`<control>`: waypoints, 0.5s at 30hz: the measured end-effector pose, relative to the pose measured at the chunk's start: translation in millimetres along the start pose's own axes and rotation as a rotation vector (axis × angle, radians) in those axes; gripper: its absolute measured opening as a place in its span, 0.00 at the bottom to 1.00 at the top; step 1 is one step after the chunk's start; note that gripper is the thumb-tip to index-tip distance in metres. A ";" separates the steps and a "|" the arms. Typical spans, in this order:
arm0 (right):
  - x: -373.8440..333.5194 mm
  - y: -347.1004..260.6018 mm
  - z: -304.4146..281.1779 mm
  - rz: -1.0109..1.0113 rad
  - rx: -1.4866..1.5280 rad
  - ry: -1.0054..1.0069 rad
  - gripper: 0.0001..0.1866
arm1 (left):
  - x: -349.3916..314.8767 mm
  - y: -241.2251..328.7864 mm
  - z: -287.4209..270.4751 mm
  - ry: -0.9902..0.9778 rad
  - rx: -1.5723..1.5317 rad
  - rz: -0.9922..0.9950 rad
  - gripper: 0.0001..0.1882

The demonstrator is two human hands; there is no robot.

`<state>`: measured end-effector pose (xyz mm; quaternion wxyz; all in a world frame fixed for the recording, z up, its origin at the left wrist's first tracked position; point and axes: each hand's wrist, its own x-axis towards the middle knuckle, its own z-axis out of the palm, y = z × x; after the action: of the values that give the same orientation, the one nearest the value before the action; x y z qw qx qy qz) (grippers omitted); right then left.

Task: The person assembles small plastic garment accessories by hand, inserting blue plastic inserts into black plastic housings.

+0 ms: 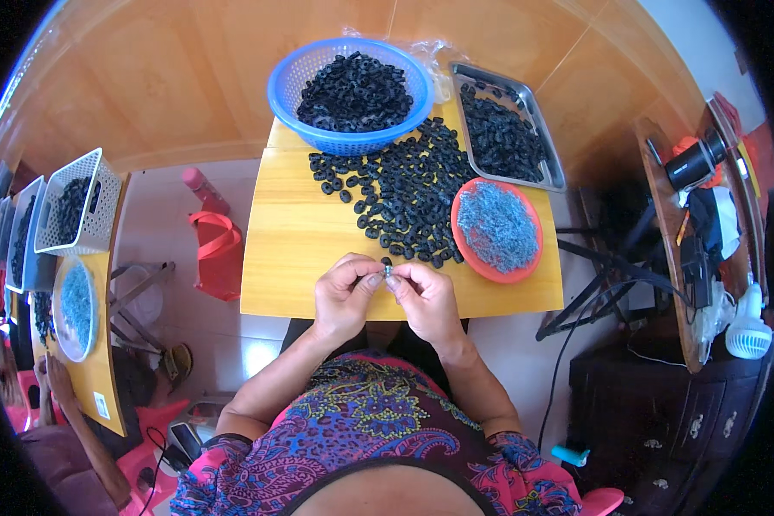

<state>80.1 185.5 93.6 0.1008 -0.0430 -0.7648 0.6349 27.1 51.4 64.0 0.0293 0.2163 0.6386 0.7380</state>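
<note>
At the front edge of the yellow table, my two hands meet in a pinch. My left hand and my right hand grip a small black part with a shiny metal-looking bit between thumbs and forefingers; its fine detail is too small to make out. Just beyond the fingertips spreads a loose pile of small black ring-like parts. To the right, a red plate holds a heap of fine blue-grey pieces, thin and wiry in look.
A blue perforated basket and a metal tray, both with black parts, stand at the back. At left, a co-worker's hands are at another table with a white basket. A red bag stands between the tables.
</note>
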 end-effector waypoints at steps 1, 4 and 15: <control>-0.6 -0.1 0.9 0.000 0.000 -0.001 0.05 | -1.1 0.2 0.5 0.004 0.043 0.026 0.03; -1.4 -0.1 3.1 -0.037 -0.043 0.044 0.04 | -3.2 -2.2 4.1 0.018 0.038 0.002 0.02; -1.8 3.1 2.9 -0.112 -0.115 0.080 0.02 | -0.9 0.0 2.5 -0.085 0.156 0.034 0.03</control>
<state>81.0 182.9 90.0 0.1638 -0.0312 -0.7966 0.5810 28.8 53.5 64.0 0.0266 0.2598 0.6886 0.6765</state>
